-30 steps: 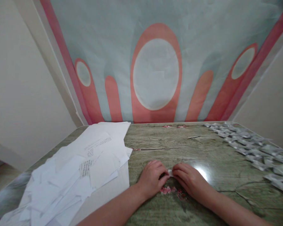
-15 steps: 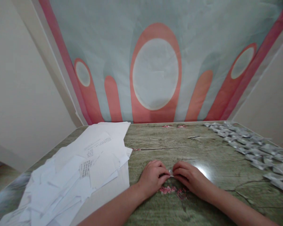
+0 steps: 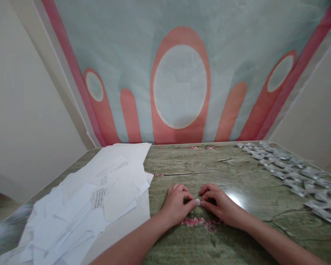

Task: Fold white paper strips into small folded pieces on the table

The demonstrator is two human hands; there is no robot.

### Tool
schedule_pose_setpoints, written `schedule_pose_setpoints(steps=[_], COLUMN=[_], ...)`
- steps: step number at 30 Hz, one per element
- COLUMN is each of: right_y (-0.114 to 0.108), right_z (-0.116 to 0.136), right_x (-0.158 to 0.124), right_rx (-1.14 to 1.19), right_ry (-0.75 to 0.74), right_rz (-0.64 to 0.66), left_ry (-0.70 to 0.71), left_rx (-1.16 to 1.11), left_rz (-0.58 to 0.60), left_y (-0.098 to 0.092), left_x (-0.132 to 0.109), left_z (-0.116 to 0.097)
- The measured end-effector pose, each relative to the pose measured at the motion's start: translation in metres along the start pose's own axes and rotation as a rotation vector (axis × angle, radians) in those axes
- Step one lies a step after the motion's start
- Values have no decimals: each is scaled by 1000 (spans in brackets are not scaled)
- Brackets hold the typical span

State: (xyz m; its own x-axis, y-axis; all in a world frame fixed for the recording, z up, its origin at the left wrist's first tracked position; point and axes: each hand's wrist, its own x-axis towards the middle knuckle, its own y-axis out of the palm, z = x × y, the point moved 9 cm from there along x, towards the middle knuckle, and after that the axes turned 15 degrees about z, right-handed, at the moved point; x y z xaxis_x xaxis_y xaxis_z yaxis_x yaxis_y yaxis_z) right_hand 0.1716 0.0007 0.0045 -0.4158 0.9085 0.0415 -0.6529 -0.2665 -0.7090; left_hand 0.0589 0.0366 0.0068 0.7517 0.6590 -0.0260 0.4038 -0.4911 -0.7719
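My left hand (image 3: pixel 177 205) and my right hand (image 3: pixel 217 203) rest together on the green wood-grain table (image 3: pixel 237 173), near its middle. Both hands pinch a tiny folded piece of white paper (image 3: pixel 198 201) between thumbs and fingertips; most of the piece is hidden by the fingers. A loose heap of white paper sheets (image 3: pixel 93 198), some with printed text, lies just left of my left hand.
Several small folded paper pieces (image 3: pixel 295 171) lie in rows along the table's right side. A wall hanging with pink arches and pale ovals (image 3: pixel 179 84) stands behind the table's far edge. Small pink flower prints (image 3: pixel 194 221) mark the tabletop under my wrists.
My fingertips have closed in tighter on the small paper, which now shows less between them. Both hands stay in the same place on the table.
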Motion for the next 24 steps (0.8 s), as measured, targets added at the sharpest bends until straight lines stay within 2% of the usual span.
schedule_pose_setpoints(steps=[11, 24], right_y=[2, 6], right_z=[-4, -11], right_x=[4, 7], right_rx=[-147, -170], right_ry=[9, 32], right_rz=[8, 25], left_ry=[5, -36], left_rx=[69, 51], left_rz=[-74, -106], left_y=[0, -1], left_x=[-2, -1], left_z=[-4, 0])
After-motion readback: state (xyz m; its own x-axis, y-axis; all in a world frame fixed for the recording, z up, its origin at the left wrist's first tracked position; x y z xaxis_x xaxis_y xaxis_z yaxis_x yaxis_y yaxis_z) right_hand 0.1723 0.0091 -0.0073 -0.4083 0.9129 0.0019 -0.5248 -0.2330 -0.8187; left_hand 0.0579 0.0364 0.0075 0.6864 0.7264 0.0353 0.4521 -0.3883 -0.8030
